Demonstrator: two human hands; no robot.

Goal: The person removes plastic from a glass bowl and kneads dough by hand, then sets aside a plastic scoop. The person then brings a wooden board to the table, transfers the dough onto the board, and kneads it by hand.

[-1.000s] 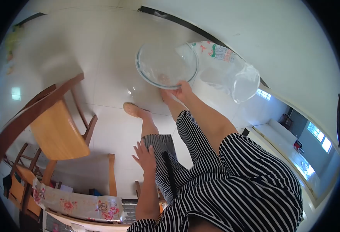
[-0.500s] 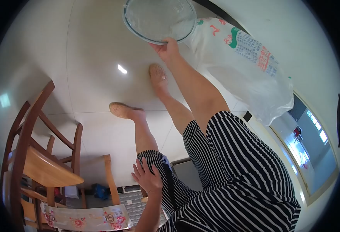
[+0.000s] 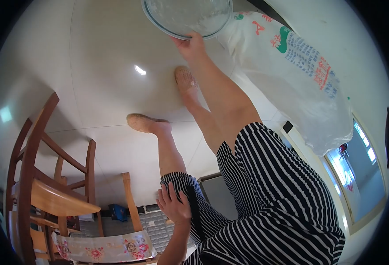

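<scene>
Glass bowl (image 3: 188,13), twelve o'clock: rim pinched by right hand (image 3: 191,45). Left hand (image 3: 174,206), six o'clock: spread (seemingly empty). Bowl could slip, held one-handed.

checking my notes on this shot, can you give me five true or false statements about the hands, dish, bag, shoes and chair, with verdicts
1. The right hand holds the clear round dish by its edge. True.
2. The left hand also grips the dish. False: the left hand is open and holds nothing.
3. Both feet wear shoes. True.
4. The plastic bag has no printing. False: it bears red, green and blue print.
5. A wooden chair stands at picture left. True.
</scene>
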